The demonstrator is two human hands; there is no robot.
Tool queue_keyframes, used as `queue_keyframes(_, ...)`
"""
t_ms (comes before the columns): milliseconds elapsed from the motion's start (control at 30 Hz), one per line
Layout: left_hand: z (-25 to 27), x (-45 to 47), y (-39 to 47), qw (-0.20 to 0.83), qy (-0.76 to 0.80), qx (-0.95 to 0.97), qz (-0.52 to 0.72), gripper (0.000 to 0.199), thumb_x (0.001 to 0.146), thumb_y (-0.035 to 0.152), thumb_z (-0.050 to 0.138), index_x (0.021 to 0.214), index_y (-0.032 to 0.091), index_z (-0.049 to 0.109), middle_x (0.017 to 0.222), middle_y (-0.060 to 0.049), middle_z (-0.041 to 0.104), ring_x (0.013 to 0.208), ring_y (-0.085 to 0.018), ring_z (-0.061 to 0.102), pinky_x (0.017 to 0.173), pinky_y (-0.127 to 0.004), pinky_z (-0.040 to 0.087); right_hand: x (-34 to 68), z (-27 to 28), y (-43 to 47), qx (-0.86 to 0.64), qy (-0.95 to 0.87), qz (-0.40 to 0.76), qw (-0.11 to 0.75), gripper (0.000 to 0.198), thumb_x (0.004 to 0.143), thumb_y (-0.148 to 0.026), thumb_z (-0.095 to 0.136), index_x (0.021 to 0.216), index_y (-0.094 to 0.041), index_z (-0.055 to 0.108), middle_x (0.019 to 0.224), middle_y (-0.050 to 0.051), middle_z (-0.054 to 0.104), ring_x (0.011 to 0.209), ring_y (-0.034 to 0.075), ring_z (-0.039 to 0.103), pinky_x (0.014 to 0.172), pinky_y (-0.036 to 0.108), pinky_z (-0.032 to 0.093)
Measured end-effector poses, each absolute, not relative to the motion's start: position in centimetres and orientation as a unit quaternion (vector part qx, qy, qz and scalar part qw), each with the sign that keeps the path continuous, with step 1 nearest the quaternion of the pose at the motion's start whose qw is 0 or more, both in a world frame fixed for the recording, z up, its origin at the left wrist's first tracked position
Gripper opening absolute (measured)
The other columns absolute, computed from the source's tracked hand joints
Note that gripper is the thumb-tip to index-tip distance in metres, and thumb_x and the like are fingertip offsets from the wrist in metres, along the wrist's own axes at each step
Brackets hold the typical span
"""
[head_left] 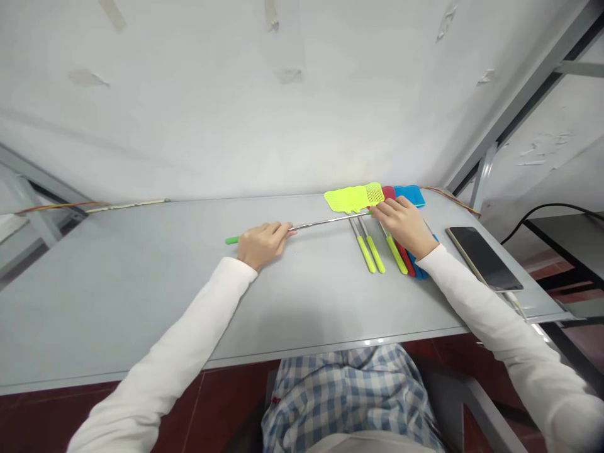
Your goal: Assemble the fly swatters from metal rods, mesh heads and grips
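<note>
My left hand (265,244) is closed around a fly swatter, near its green handle (231,240). Its thin metal rod (325,221) stretches to the right, a little tilted upward. At the rod's far end my right hand (401,220) is closed over a green part, and the swatter's head is hidden under that hand. Beneath and beside my right hand lie several more fly swatters: yellow heads (353,197), a red head (388,192) and a blue head (409,195), with yellow handles (375,254) pointing toward me.
A smartphone (484,257) lies on the right of the grey table (141,289), with a white cable (514,303) at its lower end. The white wall (236,126) rises behind. Metal frame posts (484,170) stand at both sides. A black cable hangs at the right.
</note>
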State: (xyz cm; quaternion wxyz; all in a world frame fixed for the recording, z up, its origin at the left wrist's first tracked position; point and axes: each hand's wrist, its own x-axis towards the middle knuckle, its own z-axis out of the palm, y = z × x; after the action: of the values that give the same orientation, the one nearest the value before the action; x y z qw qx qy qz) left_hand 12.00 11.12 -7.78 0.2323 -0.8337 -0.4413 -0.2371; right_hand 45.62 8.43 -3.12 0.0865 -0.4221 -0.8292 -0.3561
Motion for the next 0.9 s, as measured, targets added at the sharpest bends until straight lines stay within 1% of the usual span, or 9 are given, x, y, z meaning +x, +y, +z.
queue_keyframes(167, -7.4, 15.0, 9.0, 0.224, -0.438, -0.837, -0.242, 0.039, 0.099, 0.044, 0.040, 0.088, 0.023, 0.071, 0.067, -0.004, 0.069, 0.058, -0.015, 0.062, 0.049, -0.030, 0.024, 42.3, -4.0, 7.7, -0.372, -0.859, -0.329, 0.121, 0.031, 0.097, -0.005, 0.039, 0.087, -0.015, 0.066, 0.077, 0.006, 0.062, 0.073, 0.019, 0.047, 0.069, 0.034, 0.027)
queue_keyframes(267, -7.2, 16.3, 8.3, 0.209, -0.441, -0.845, -0.220, 0.043, 0.099, 0.047, 0.040, 0.081, 0.021, 0.070, 0.065, -0.004, 0.067, 0.056, -0.015, 0.061, 0.048, -0.030, 0.022, 40.6, -4.6, 7.4, -0.345, -0.878, -0.311, 0.118, 0.031, 0.096, -0.003, 0.038, 0.087, -0.015, 0.065, 0.075, 0.006, 0.061, 0.072, 0.018, 0.048, 0.069, 0.034, 0.028)
queue_keyframes(367, -6.9, 16.7, 8.2, 0.199, -0.448, -0.847, -0.204, 0.046, 0.098, 0.052, 0.040, 0.082, 0.021, 0.071, 0.066, -0.005, 0.068, 0.057, -0.015, 0.061, 0.049, -0.030, 0.022, 39.9, -4.5, 7.0, -0.366, -0.870, -0.312, 0.106, 0.031, 0.098, -0.005, 0.036, 0.090, -0.016, 0.065, 0.076, 0.005, 0.063, 0.074, 0.019, 0.050, 0.073, 0.035, 0.031)
queue_keyframes(467, -6.6, 16.8, 8.4, 0.188, -0.466, -0.840, -0.207, 0.048, 0.098, 0.053, 0.037, 0.091, 0.022, 0.073, 0.071, -0.006, 0.070, 0.063, -0.017, 0.063, 0.051, -0.030, 0.024, 39.7, -4.1, 6.5, -0.391, -0.855, -0.316, 0.128, 0.027, 0.101, -0.014, 0.038, 0.107, -0.017, 0.064, 0.093, 0.008, 0.068, 0.090, 0.022, 0.056, 0.083, 0.037, 0.034)
queue_keyframes(533, -6.6, 16.9, 8.5, 0.179, -0.470, -0.838, -0.209, 0.047, 0.099, 0.053, 0.036, 0.104, 0.025, 0.073, 0.073, -0.006, 0.070, 0.064, -0.017, 0.063, 0.052, -0.030, 0.025, 39.5, -4.1, 6.2, -0.386, -0.850, -0.325, 0.152, 0.028, 0.101, -0.018, 0.039, 0.118, -0.017, 0.061, 0.107, 0.010, 0.068, 0.107, 0.024, 0.055, 0.092, 0.040, 0.033)
queue_keyframes(567, -6.6, 17.0, 8.5, 0.175, -0.469, -0.840, -0.208, 0.046, 0.100, 0.052, 0.035, 0.112, 0.029, 0.072, 0.073, -0.006, 0.070, 0.064, -0.017, 0.063, 0.052, -0.030, 0.025, 39.4, -4.2, 6.2, -0.380, -0.848, -0.334, 0.160, 0.027, 0.101, -0.019, 0.040, 0.118, -0.017, 0.061, 0.109, 0.010, 0.068, 0.112, 0.025, 0.054, 0.095, 0.040, 0.032)
queue_keyframes(633, -6.7, 17.1, 8.4, 0.169, -0.464, -0.846, -0.203, 0.044, 0.100, 0.052, 0.033, 0.119, 0.034, 0.069, 0.071, -0.005, 0.069, 0.062, -0.017, 0.062, 0.052, -0.030, 0.025, 39.4, -4.6, 6.4, -0.370, -0.844, -0.351, 0.164, 0.023, 0.100, -0.018, 0.042, 0.107, -0.017, 0.065, 0.105, 0.008, 0.069, 0.114, 0.025, 0.054, 0.098, 0.040, 0.031)
queue_keyframes(733, -6.8, 17.3, 8.2, 0.159, -0.461, -0.851, -0.198, 0.045, 0.100, 0.052, 0.033, 0.115, 0.034, 0.071, 0.071, -0.006, 0.068, 0.063, -0.017, 0.062, 0.053, -0.030, 0.026, 39.6, -5.3, 7.1, -0.370, -0.840, -0.361, 0.164, 0.023, 0.100, -0.022, 0.044, 0.094, -0.018, 0.066, 0.098, 0.007, 0.070, 0.111, 0.024, 0.056, 0.098, 0.039, 0.031)
queue_keyframes(900, -6.5, 17.5, 8.2, 0.152, -0.462, -0.852, -0.194, 0.047, 0.100, 0.052, 0.031, 0.111, 0.030, 0.071, 0.071, -0.006, 0.066, 0.061, -0.016, 0.060, 0.053, -0.029, 0.027, 40.5, -5.8, 8.5, -0.356, -0.848, -0.353, 0.169, 0.025, 0.102, -0.027, 0.042, 0.101, -0.022, 0.066, 0.094, 0.002, 0.073, 0.113, 0.021, 0.057, 0.098, 0.038, 0.031)
